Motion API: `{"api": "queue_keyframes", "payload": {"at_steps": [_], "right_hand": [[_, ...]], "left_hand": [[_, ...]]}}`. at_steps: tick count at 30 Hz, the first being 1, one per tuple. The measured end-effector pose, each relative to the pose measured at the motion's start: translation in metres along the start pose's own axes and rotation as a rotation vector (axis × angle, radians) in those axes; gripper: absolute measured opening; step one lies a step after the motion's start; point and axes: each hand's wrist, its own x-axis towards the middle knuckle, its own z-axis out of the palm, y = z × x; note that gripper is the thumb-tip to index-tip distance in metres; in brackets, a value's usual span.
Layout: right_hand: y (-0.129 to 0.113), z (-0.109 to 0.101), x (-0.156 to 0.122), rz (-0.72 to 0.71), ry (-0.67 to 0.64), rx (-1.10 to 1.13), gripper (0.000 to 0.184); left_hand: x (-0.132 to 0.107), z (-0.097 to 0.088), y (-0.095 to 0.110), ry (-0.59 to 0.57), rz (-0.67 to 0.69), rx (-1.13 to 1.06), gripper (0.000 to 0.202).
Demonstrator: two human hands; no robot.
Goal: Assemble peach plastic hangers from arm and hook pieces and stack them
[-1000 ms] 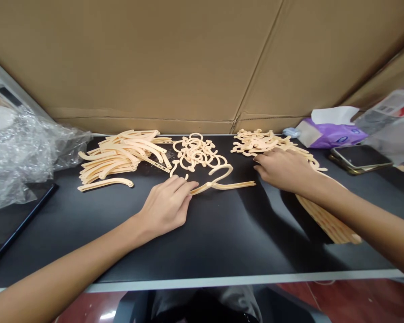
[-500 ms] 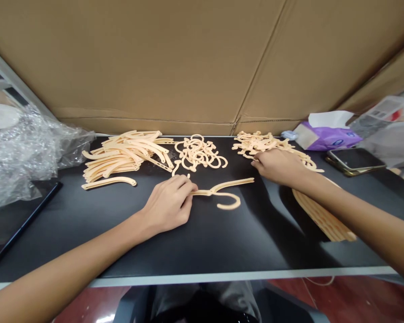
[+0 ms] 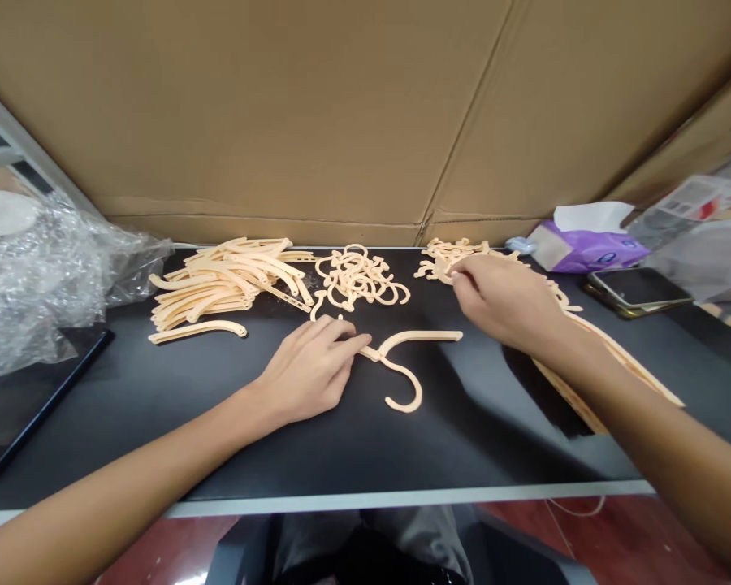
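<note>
My left hand (image 3: 317, 366) is closed on one arm of a peach plastic clothes hanger (image 3: 423, 335) lying on the dark table. The hanger's hook (image 3: 415, 390) curves toward me, and its other arm reaches right. My right hand (image 3: 503, 296) is raised at the front of a pile of small peach plastic pieces (image 3: 463, 246). Its fingers are pinched on a small peach piece (image 3: 444, 271), whose full shape is partly hidden. Loose hooks (image 3: 359, 276) lie in a heap between the hands, and a stack of curved hanger arms (image 3: 225, 280) is at the left.
Long peach pieces (image 3: 627, 357) lie partly under my right forearm. A purple tissue pack (image 3: 590, 248) and a phone (image 3: 642, 286) are at the right. Clear plastic wrap (image 3: 67, 276) and a dark flat device (image 3: 42, 390) occupy the left. Cardboard (image 3: 268, 114) stands behind the table.
My right hand has lifted slightly from the pile with a small piece at its fingertips. The hanger's hook has swung toward me, while my left hand has stayed almost in place.
</note>
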Motion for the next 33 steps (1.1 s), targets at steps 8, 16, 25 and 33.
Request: {"api": "queue_keyframes", "payload": {"at_steps": [8, 16, 25, 33], "right_hand": [[-0.031, 0.031, -0.018, 0.002, -0.028, 0.642, 0.022], [-0.026, 0.037, -0.025, 0.027, -0.011, 0.727, 0.021], [-0.044, 0.038, -0.027, 0.031, -0.093, 0.902, 0.022], [-0.056, 0.031, -0.035, 0.089, -0.127, 0.934, 0.021]], "left_hand": [[0.001, 0.000, -0.004, 0.006, 0.039, -0.045, 0.026], [0.002, -0.004, -0.012, 0.062, -0.059, -0.194, 0.028], [0.003, -0.015, -0.002, 0.043, 0.039, -0.375, 0.033], [0.003, -0.016, 0.003, 0.153, 0.215, -0.319, 0.034]]}}
